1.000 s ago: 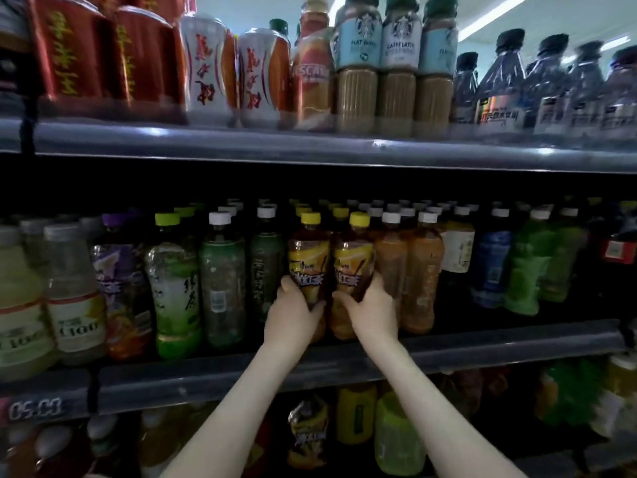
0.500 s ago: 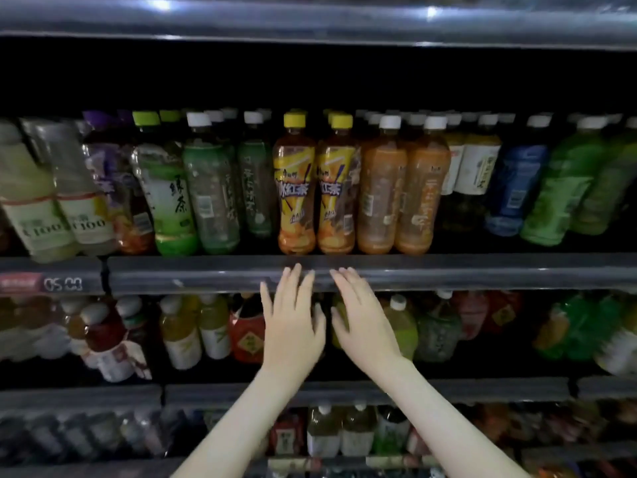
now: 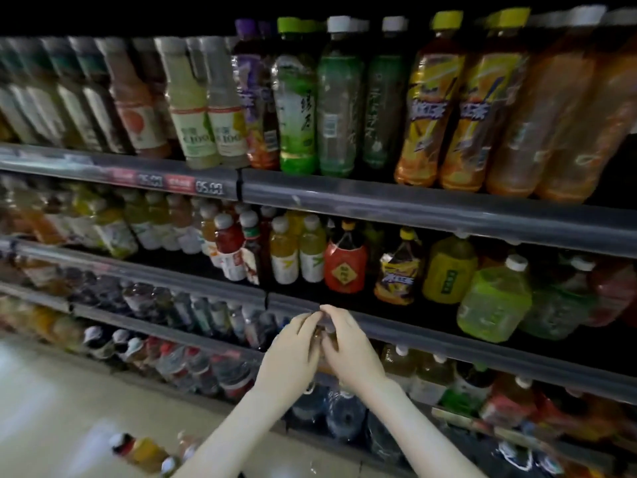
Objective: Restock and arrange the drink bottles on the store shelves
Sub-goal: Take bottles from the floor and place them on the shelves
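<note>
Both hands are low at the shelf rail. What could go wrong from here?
The left hand and right hand meet over something brownish, too blurred to judge the grip; it might slip.
Loose bottles sit on the floor by the shelf base; a step could kick them.
The large green jug stands on the shelf above the hands; a rising arm might bump it.

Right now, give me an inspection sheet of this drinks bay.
Surface: tiered shelves with grey front rails, stocked with bottles.
Job's things: two yellow-capped tea bottles side by side at the front of the highest visible shelf; large jugs on the shelf below.
Clutter: a few loose bottles on the floor, blurred.
Hands: left hand and right hand meet at the second rail down; grip unclear.
Cables: nothing seen.
Surroundings: pale floor; price tags on the upper rail.
</note>
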The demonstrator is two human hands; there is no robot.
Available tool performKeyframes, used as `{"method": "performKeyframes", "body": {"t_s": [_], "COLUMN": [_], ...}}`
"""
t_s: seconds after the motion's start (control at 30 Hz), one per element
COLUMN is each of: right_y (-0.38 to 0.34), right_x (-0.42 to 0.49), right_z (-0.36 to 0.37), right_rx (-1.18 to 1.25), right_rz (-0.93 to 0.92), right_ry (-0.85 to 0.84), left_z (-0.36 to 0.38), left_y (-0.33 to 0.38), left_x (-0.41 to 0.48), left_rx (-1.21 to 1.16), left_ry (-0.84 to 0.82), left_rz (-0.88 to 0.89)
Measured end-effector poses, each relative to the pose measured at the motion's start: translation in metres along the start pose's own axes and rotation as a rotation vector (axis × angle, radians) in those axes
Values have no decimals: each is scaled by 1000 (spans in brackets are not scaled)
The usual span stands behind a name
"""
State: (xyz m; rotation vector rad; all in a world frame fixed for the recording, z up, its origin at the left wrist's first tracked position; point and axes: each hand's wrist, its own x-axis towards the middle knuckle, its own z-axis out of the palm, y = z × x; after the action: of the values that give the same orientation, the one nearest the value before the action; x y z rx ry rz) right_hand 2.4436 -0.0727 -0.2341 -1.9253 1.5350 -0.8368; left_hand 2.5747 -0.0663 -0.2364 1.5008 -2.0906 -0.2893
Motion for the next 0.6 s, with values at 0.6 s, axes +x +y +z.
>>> {"method": "performKeyframes", "body": {"t_s": [0.6], "right_y": [-47], "right_x": [22], "right_z": [94], "right_rx": [8], "right_rz": [419], "right_ry": [195], "left_z": [-53], "left_y": [-125], "left_x": [28], "left_rx": [-108], "left_ry": [-233], "left_rz": [80]}}
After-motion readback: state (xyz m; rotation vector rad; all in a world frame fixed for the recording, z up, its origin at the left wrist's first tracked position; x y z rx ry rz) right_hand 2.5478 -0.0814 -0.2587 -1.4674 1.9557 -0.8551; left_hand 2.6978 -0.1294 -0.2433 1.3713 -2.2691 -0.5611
